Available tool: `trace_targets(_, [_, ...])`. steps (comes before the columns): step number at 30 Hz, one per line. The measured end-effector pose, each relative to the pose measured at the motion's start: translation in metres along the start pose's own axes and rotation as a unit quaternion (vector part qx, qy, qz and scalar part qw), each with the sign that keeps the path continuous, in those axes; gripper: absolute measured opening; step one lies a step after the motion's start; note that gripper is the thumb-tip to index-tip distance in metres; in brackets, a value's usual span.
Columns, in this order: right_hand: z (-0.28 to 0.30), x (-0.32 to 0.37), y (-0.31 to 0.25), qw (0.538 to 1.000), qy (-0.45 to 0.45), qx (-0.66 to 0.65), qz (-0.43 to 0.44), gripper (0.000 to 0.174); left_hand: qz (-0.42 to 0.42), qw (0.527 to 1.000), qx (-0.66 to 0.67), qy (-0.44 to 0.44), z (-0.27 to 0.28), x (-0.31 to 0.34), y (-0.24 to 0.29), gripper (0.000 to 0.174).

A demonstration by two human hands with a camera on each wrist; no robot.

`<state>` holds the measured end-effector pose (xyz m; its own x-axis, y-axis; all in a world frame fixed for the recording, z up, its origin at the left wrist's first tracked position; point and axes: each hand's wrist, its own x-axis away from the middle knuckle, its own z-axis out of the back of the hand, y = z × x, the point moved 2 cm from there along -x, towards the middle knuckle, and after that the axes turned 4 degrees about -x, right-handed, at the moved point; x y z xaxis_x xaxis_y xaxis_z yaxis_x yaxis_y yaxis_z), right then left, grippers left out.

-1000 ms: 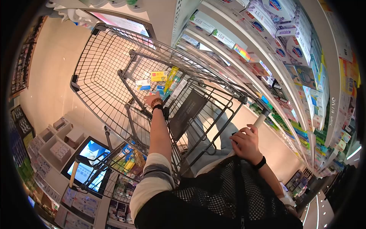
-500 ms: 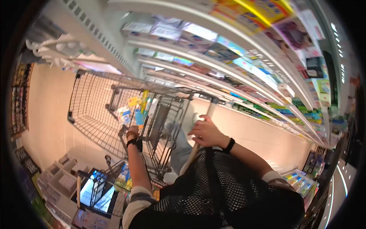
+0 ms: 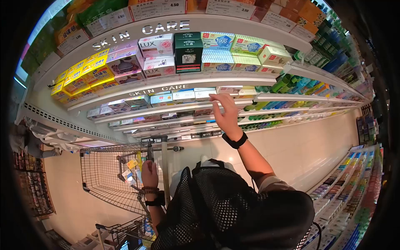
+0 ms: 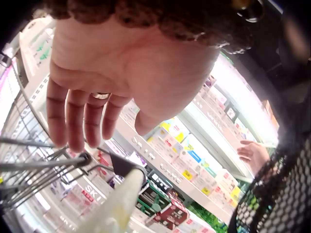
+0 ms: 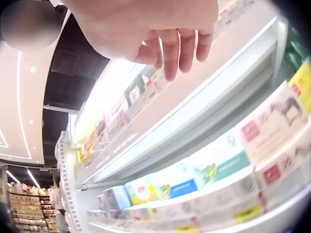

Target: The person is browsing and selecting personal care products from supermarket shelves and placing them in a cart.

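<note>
My right hand is raised in front of the soap shelves, its fingers loosely bent and holding nothing. In the right wrist view, that hand hangs above a row of boxed soaps. My left hand is over the back end of the shopping cart, beside its handle. The left wrist view shows its fingers hanging relaxed, with nothing gripped. Inside the cart lie a yellow box and a white and blue box.
An upper shelf carries yellow boxes, pink LUX boxes and dark green boxes. Green bottles stand farther right. Another product rack is at the lower right. A second cart is at the bottom left.
My left hand has come up out of the cart basket to its handle end. My right hand has left the handle and risen toward the shelves. The view has turned toward the shelves.
</note>
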<state>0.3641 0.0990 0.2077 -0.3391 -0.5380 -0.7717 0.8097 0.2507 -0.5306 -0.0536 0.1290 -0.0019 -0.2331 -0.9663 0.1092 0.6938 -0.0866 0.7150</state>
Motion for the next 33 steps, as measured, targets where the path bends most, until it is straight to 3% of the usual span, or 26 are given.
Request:
trace_targets(1, [0.027, -0.014, 0.013, 0.998, 0.049, 0.032, 0.015, 0.031, -0.001, 0.999, -0.03, -0.03, -0.022, 0.0, -0.004, 0.057])
trace_targets(3, [0.078, -0.047, 0.026, 0.979, 0.099, 0.151, 0.09, 0.039, -0.057, 0.984, -0.16, -0.052, -0.049, 0.014, 0.021, 0.079])
trace_targets(4, [0.1, -0.062, 0.033, 0.968, 0.097, 0.199, 0.114, 0.043, -0.059, 0.984, -0.162, -0.048, -0.053, 0.017, 0.039, 0.079])
trace_targets(6, [0.129, -0.091, 0.038, 0.955, 0.097, 0.243, 0.138, 0.047, 0.098, 0.962, -0.242, -0.079, -0.052, 0.023, 0.068, 0.095])
trace_targets(9, [0.149, -0.119, 0.053, 0.929, 0.056, 0.335, 0.149, 0.053, 0.111, 0.96, -0.244, -0.08, -0.059, 0.022, 0.056, 0.1])
trace_targets(11, [0.153, -0.128, 0.069, 0.909, -0.018, 0.384, 0.163, 0.055, 0.102, 0.963, -0.241, -0.062, -0.064, 0.018, 0.049, 0.101])
trace_targets(18, [0.173, -0.129, 0.081, 0.938, -0.058, 0.283, 0.192, 0.059, 0.162, 0.939, -0.289, -0.099, -0.06, 0.019, 0.074, 0.102])
trace_targets(20, [0.178, -0.124, 0.085, 0.91, -0.065, 0.297, 0.282, 0.059, 0.162, 0.93, -0.314, -0.105, -0.058, 0.017, 0.083, 0.1])
trace_targets(21, [0.179, -0.12, 0.079, 0.911, -0.063, 0.293, 0.283, 0.059, 0.157, 0.921, -0.339, -0.114, -0.058, 0.013, 0.089, 0.098])
trace_targets(22, [0.182, -0.109, 0.064, 0.919, -0.044, 0.245, 0.306, 0.058, 0.119, 0.917, -0.368, -0.098, -0.043, 0.02, 0.133, 0.087])
trace_targets(23, [0.183, -0.096, 0.05, 0.924, -0.024, 0.197, 0.328, 0.056, -0.014, 0.941, -0.336, -0.033, -0.04, 0.014, 0.141, 0.083])
trace_targets(24, [0.179, -0.081, 0.037, 0.958, -0.028, 0.11, 0.265, 0.055, -0.144, 0.944, -0.296, 0.029, -0.038, 0.014, 0.148, 0.08])
trace_targets(26, [0.162, -0.053, 0.011, 0.988, -0.073, -0.069, 0.114, 0.051, -0.281, 0.95, -0.128, 0.038, -0.018, 0.015, 0.238, 0.081])
trace_targets(27, [0.15, -0.041, -0.001, 0.98, -0.113, -0.164, 0.024, 0.049, -0.261, 0.965, -0.015, -0.018, -0.011, 0.022, 0.273, 0.091])
trace_targets(28, [0.14, -0.027, -0.01, 0.952, -0.174, -0.236, -0.087, 0.046, -0.287, 0.955, 0.063, -0.04, -0.007, 0.029, 0.302, 0.101])
trace_targets(30, [0.12, -0.003, -0.022, 0.835, -0.28, -0.343, -0.326, 0.039, -0.358, 0.896, 0.239, -0.106, -0.017, 0.025, 0.329, 0.119])
trace_targets(31, [0.11, 0.005, -0.026, 0.807, -0.294, -0.399, -0.32, 0.038, -0.349, 0.884, 0.282, -0.13, -0.02, 0.025, 0.338, 0.117])
trace_targets(33, [0.103, 0.015, -0.036, 0.803, -0.301, -0.399, -0.326, 0.033, -0.386, 0.865, 0.264, -0.182, -0.02, 0.021, 0.347, 0.112])
